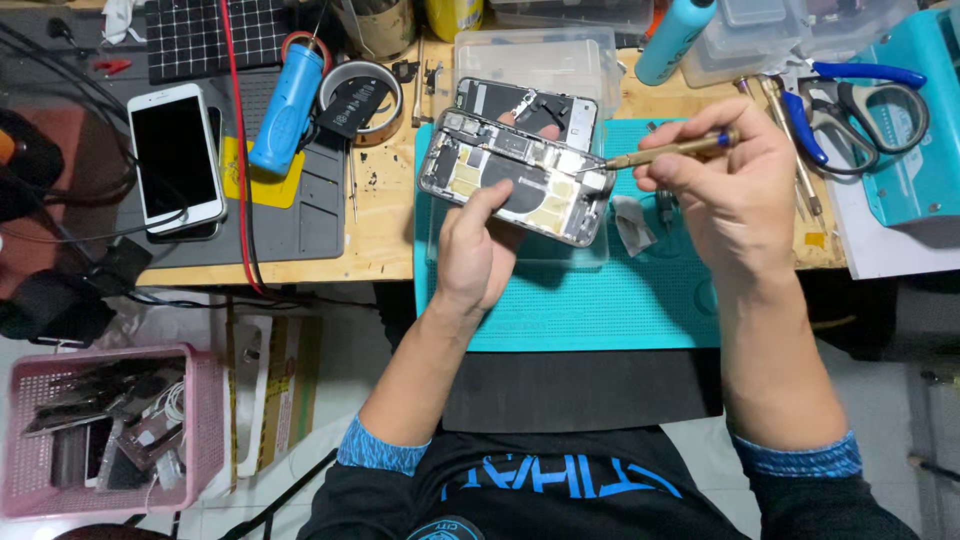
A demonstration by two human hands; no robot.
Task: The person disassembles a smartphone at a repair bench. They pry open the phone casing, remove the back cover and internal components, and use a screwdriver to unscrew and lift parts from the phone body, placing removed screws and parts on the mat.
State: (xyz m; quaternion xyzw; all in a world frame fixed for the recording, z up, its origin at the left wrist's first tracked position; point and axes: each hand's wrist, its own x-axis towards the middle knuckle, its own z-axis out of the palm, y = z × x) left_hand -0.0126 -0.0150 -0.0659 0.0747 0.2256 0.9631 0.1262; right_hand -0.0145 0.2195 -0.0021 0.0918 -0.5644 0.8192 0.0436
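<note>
My left hand (478, 250) holds an opened phone body (515, 177) tilted above a teal work mat (590, 300), its inner boards and shields facing up. In my right hand (735, 195) is a brass-coloured screwdriver (665, 152), gripped between thumb and fingers, with its tip touching the right end of the phone's insides. A second opened phone part (525, 103) lies just behind the held one.
A white phone (175, 158) lies on a grey mat (300, 200) at left, beside a blue cylinder (287, 105) and a tape roll (360, 100). Blue-handled pliers and scissors (860, 100) lie at right. Clear plastic boxes (535, 55) stand behind. A pink basket (110, 430) of phone parts sits on the floor.
</note>
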